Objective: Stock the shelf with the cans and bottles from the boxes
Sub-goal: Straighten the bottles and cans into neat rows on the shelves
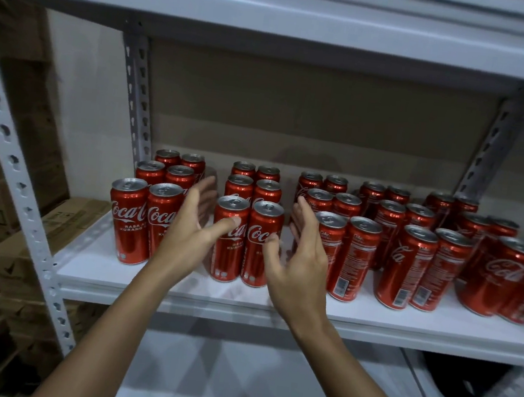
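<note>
Our left hand (192, 222) and right hand (296, 255) flank the front pair of cans (245, 239) on the shelf (177, 283), fingers spread, gripping nothing. We should press both palms inward evenly, squaring this pair with the rows behind it.

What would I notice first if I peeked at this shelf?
The red cans grab your eye first: lots of them stand upright in neat double rows along the middle shelf. Next come two open hands, the left hand and right hand, one on each side of the front pair of cans. Brown boxes are stacked to the left of the rack.
</note>
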